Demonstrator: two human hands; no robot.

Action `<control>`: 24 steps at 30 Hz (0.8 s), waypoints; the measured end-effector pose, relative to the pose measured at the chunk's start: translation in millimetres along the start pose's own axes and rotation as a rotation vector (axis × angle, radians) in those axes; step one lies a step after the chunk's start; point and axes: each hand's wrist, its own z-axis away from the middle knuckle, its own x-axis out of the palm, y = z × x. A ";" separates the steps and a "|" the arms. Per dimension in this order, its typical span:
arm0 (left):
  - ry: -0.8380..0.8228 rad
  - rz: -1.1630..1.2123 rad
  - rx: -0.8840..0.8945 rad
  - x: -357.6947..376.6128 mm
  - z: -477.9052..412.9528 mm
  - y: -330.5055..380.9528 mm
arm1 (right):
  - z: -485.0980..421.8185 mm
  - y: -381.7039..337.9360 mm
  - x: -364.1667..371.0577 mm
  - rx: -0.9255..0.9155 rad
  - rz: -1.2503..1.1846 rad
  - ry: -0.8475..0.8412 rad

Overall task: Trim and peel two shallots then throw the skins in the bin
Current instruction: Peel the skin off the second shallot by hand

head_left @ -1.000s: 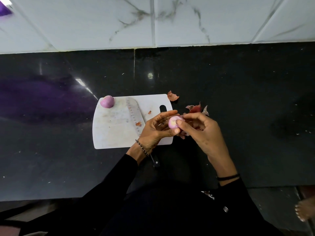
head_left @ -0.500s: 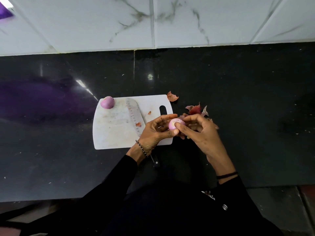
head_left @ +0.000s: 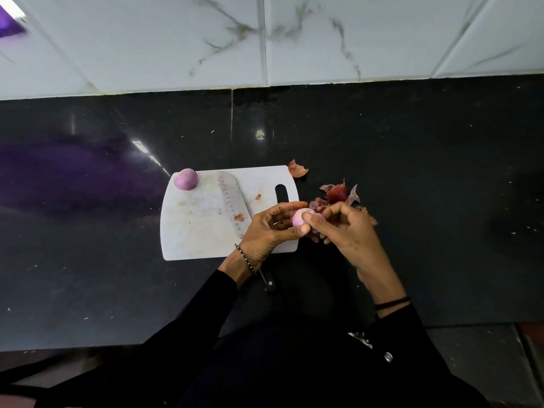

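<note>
Where the black sleeves (head_left: 191, 334) end, the knife (head_left: 232, 199) pokes its handle past the board's (head_left: 194, 234) near edge, under the left wrist. The left hand (head_left: 266, 231) curls its fingers round a peeled shallot (head_left: 300, 216) just off the board's right edge, and the right hand (head_left: 350, 234) pinches it with thumb and fingertips. Skins (head_left: 338, 194) lie heaped just beyond the right fingers, with one scrap (head_left: 297, 169) off the board's far right corner. A second shallot (head_left: 185, 179) sits at the far left corner, well apart from both hands. Dark counter (head_left: 441, 201) spreads wide either side, up to the tiled wall (head_left: 382, 39).
</note>
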 end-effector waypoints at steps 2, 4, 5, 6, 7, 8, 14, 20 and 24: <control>0.014 -0.012 -0.004 -0.3 -0.6 0.2 | 1.1 0.9 1.4 -0.002 -0.005 0.017; 0.026 -0.016 -0.015 -1.4 -0.2 -0.1 | 3.4 -0.4 1.3 -0.001 0.009 0.046; 0.030 -0.017 -0.022 -2.3 0.3 -0.4 | 4.2 -0.5 0.3 -0.001 0.015 0.067; 0.031 -0.021 -0.026 -3.3 0.4 -0.7 | 4.6 -0.2 -0.6 -0.002 0.019 0.096; 0.034 -0.022 -0.033 -3.8 0.7 -0.6 | 4.5 0.6 -2.2 -0.007 0.027 0.132; 0.041 -0.015 -0.040 -3.8 1.3 -0.2 | 4.1 1.4 -4.0 -0.011 0.043 0.173; 0.005 0.286 -0.187 -1.6 1.0 8.6 | -2.5 0.9 -16.0 -0.067 0.316 0.282; 0.054 0.551 -0.323 1.0 0.8 20.7 | -7.0 2.6 -12.5 -0.220 0.455 0.326; 0.041 0.507 -0.336 0.9 1.5 21.5 | -1.4 -6.5 -0.7 -0.304 0.374 0.273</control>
